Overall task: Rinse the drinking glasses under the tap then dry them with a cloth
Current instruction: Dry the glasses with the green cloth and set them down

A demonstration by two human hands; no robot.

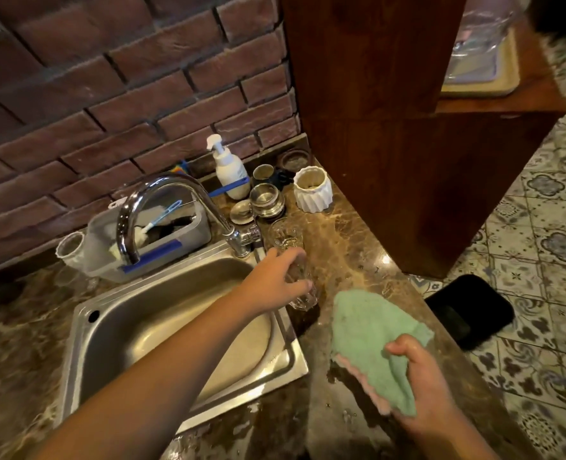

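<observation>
My left hand [276,280] reaches across the steel sink [115,313] and grips a clear drinking glass [303,298] standing on the marble counter at the sink's right rim. A second clear glass [284,235] stands just behind it, beside the tap base. My right hand [420,376] holds a green cloth [371,336] with a pink underside over the counter's near right part. The chrome tap [162,207] arches over the sink; no water shows.
Behind the tap sit a grey caddy [162,240] with brushes, a white pump bottle [230,171], steel cups [266,199] and a white ribbed pot [311,189]. A wooden cabinet [391,127] stands at the counter's right. A black mat [470,310] lies on the tiled floor.
</observation>
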